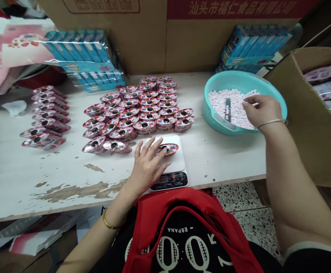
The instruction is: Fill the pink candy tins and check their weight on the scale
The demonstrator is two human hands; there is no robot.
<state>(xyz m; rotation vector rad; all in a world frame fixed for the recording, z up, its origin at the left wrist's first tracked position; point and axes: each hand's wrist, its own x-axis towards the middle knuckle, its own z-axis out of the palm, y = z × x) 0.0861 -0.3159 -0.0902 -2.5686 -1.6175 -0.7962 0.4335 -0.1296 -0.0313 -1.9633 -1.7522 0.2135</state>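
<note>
On the chipped table (pixel 25 170), open left hand (pixel 146 170) half-hides a scale (pixel 178 163), right hand (pixel 262 110) over pink candies (pixel 228 104), grip unclear.

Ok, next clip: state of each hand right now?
Left hand: open, fingers spread around a heart-shaped candy tin on the digital scale.
Right hand: half-closed over pink candies; cannot tell if holding any.

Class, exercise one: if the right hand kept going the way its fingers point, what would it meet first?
Probably the pink candies in the teal bowl, just ahead of the right hand, though its height above them is unclear.
</note>
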